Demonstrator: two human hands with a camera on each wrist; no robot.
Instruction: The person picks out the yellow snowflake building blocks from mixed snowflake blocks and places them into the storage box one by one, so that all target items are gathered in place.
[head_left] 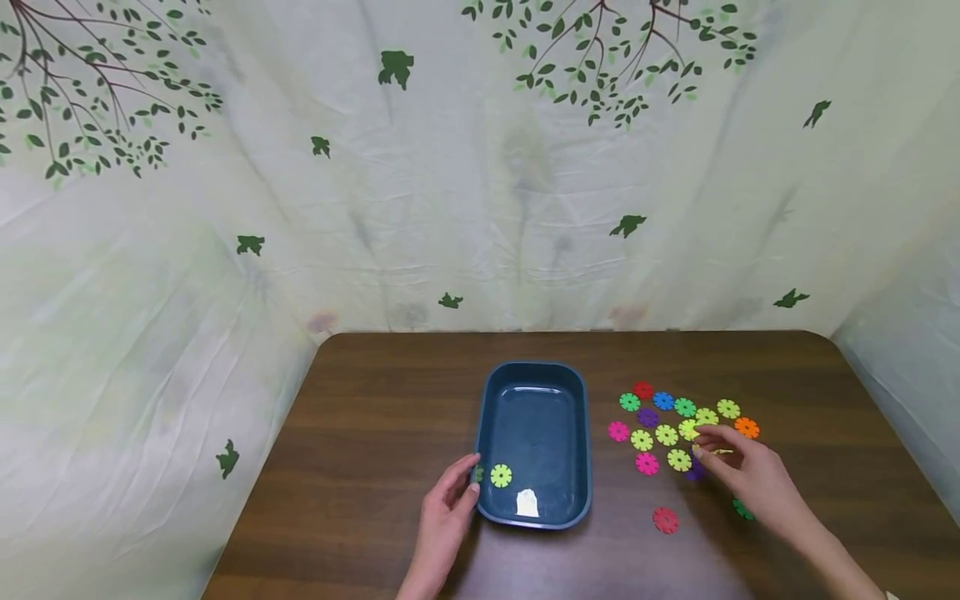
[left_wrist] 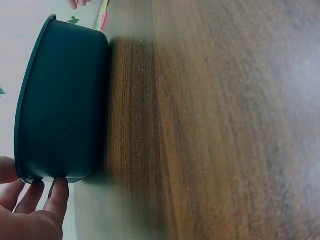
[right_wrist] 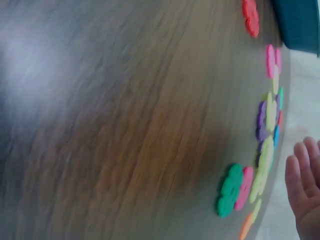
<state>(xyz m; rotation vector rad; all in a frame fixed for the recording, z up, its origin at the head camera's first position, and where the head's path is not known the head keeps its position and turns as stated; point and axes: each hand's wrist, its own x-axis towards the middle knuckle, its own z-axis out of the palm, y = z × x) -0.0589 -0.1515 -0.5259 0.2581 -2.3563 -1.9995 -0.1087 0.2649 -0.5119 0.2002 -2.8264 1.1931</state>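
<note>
A deep blue plastic tray (head_left: 534, 433) sits on the table with one yellow-green notched disc (head_left: 501, 476) inside it, near its left wall. My left hand (head_left: 444, 518) grips the tray's left rim; in the left wrist view its fingers (left_wrist: 59, 197) press against the tray's outer wall. To the right of the tray lie several flower-shaped discs, among them a pink disc (head_left: 647, 463), a blue disc (head_left: 663, 401) and an orange disc (head_left: 747, 427). Over this group hovers my right hand (head_left: 750, 475), its fingers (right_wrist: 295, 182) extended with no disc visible in them. It partly covers some discs.
A red disc (head_left: 665, 521) lies apart, nearer the front. Beside the right wrist a green disc (head_left: 742, 509) is partly hidden. The brown wooden table (head_left: 375, 417) ends at a pale cloth backdrop (head_left: 480, 208) printed with leaves and branches.
</note>
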